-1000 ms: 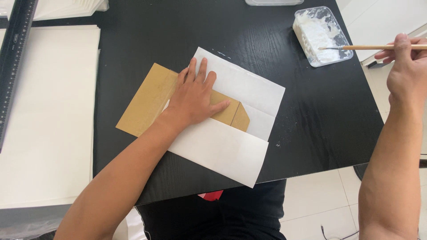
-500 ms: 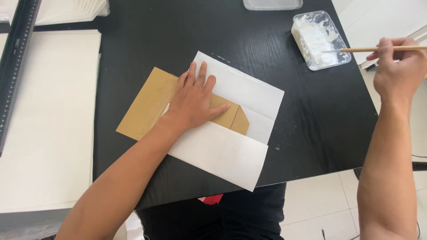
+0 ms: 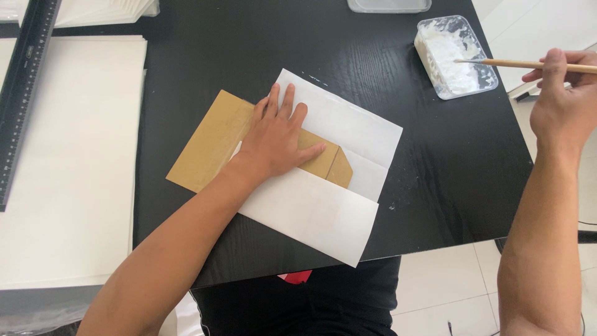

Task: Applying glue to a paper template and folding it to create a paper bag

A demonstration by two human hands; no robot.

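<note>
My biggest worry is a drip: the brush point(image 3: 497, 62) is loaded in the clear plastic tub of white paste point(image 3: 456, 57) at about 2 o'clock from the work, and the black table point(image 3: 205, 56) lies bare between tub and paper, so a heavy tip could, I judge, leave a blob on the wood or on the clean face of the white sheet point(image 3: 323, 211). The 2nd risk is the stack shifting: if my left hand point(image 3: 277, 140) lifts or skids, the brown card point(image 3: 208, 143) could slide out of line with the folded edge lying over it. That left hand lies flat and spread, palm down, fingers pointing toward 12 o'clock and thumb out toward 3 o'clock, pressing where card and sheet overlap; it clasps nothing, only bears down, and the forearm runs back toward 7 o'clock. My right hand point(image 3: 563, 93) sits at the 3 o'clock edge of the table, fingers pinched closed around the wooden handle, which lies nearly level and points toward 9 o'clock with its tip in the paste. The card and sheet lie mid-table, angled, with a stack of large white boards point(image 3: 68, 162) at 9 o'clock and a black ruler point(image 3: 22, 93) beyond them.
</note>
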